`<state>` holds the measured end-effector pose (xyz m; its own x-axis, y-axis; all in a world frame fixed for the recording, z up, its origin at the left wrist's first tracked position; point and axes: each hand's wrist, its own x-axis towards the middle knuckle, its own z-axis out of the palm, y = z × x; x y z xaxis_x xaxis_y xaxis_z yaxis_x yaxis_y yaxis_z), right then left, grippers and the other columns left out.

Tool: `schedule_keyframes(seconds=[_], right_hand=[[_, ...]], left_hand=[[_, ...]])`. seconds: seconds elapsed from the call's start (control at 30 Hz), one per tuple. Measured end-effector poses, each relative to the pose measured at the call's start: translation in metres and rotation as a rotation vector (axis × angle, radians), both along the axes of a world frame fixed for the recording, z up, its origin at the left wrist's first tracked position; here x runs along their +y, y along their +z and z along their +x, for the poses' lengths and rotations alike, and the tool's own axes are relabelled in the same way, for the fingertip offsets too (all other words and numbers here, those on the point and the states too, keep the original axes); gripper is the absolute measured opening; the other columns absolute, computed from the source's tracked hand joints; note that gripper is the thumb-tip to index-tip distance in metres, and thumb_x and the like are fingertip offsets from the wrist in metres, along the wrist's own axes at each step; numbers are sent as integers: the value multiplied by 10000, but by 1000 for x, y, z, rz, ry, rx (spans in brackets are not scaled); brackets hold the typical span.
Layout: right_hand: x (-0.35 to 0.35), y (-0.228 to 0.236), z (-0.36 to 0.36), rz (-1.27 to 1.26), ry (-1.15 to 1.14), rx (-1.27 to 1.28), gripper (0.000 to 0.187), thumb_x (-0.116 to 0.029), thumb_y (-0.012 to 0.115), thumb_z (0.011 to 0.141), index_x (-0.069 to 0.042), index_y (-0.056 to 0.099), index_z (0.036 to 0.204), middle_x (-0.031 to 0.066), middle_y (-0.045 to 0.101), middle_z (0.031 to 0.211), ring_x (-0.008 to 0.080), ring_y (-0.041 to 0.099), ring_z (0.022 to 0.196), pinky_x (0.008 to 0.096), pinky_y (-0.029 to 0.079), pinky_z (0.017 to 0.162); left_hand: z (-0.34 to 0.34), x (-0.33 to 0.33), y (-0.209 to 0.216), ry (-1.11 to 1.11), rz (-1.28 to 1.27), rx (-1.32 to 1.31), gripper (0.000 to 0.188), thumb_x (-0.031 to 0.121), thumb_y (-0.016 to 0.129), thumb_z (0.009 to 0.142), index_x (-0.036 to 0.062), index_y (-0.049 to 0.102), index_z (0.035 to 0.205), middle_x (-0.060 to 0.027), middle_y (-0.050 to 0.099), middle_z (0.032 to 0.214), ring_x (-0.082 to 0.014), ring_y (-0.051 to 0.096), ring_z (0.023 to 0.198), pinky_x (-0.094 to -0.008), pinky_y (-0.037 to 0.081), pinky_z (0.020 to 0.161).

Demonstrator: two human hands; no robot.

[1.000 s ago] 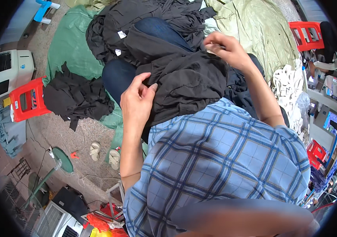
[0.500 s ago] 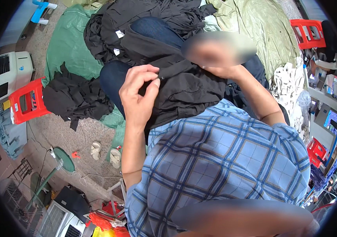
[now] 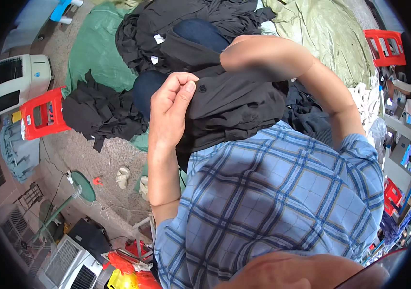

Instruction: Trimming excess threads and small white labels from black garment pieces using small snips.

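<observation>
A black garment (image 3: 244, 107) lies bunched over my lap, with a round dark button (image 3: 202, 88) close to its left edge. My left hand (image 3: 169, 108) pinches that edge between thumb and forefinger, just beside the button. Above the upper edge of the cloth, my right hand (image 3: 244, 52) is bent at the wrist. Its fingers are hidden and the area under it is blurred, so what they grip cannot be made out.
More black garments (image 3: 140, 36) with white tags heap beyond my knees, and another dark pile (image 3: 102, 108) lies left on green sheeting (image 3: 92, 41). Red stools (image 3: 46, 115) stand at both sides. An air cooler (image 3: 18, 84), a fan (image 3: 25, 243) and sandals (image 3: 122, 177) are at left.
My left fingers have closed on the garment's edge, and the button now shows. My right hand has turned over, its elbow raised. The whole view has shifted slightly.
</observation>
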<state>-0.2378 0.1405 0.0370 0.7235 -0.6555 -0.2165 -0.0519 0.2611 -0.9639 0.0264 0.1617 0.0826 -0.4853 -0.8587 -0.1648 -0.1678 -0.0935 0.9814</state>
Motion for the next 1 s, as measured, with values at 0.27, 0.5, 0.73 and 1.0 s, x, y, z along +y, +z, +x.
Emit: schedule_keyframes(seconds=[0.27,0.5,0.73,1.0], right_hand=[[24,-2,-20,-88,-191,15,188,-141,679,801,-29,600,929,-44,562,876,50,487,834,208,386,791],[44,4,-19,-144,-437,84,220,-105,684,727,-32,588,911,-42,552,831,42,480,796,198,374,739],[45,-15,-27,151,-586,-51,253,-91,640,698,-45,576,939,-42,531,839,59,476,763,204,366,696],[48,-38,-44,190,-731,-83,240,-110,573,693,-38,546,920,-15,552,843,85,508,759,221,401,724]], left_hand=[[7,-6,-2,-9,112,89,150,67,562,957,-6,597,1082,8,622,918,-31,538,838,-177,429,772],[22,-10,-3,-93,205,-22,327,-9,677,827,-25,593,1143,-26,647,975,-61,579,856,-203,458,789],[42,-24,-20,-94,256,-12,360,21,597,795,-40,604,1149,-57,658,1030,-109,598,958,-240,442,883],[45,-26,-19,-72,276,-23,366,32,564,742,-28,653,1091,-46,666,995,-104,603,914,-229,450,854]])
